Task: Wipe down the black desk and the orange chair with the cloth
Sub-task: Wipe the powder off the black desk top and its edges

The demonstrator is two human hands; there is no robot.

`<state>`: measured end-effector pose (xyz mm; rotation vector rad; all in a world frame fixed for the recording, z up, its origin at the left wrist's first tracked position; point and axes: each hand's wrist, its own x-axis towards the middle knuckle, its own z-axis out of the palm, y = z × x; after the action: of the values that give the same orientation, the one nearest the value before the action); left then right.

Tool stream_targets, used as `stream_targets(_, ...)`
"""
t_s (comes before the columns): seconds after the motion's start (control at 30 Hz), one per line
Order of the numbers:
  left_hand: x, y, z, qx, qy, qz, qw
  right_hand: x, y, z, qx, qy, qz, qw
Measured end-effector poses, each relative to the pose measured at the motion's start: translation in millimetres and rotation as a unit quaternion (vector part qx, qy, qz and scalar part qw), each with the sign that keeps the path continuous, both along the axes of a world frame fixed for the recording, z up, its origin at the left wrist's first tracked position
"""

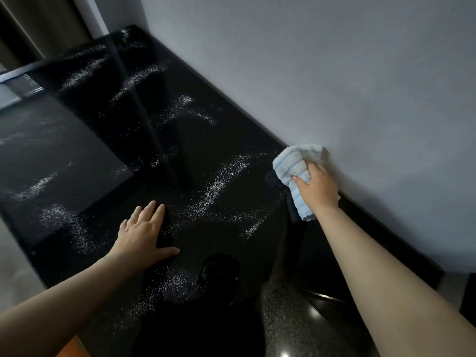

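right hand clamped on blue cloth at back edge of black surface by wall, left hand flat, fingers spread, bracing. imo drag long overlapping strokes through white specks, keep cloth flat

No legible text, labels or numbers anywhere.

We see a glossy black counter strewn with white speckles in curved streaks. The cloth is pale blue with faint cream bands across it, set against a plain, unpatterned blue-grey wall. At the lower left edge we catch an orange sliver.
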<state>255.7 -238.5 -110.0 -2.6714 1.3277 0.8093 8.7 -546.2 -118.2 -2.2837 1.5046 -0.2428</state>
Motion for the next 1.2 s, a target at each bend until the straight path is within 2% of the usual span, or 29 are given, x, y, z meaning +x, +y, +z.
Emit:
stream_targets(0.53,14.9,27.2,13.6,-0.048,0.045,-0.007,0.998,29.4,126.1,1.6,-0.023,-0.050,0.070,0.996)
stream_targets(1.2,22.5,156.7,12.0,-0.046,0.056,-0.045,0.996,52.7,269.9,-0.7,0.009,-0.036,0.089,0.995)
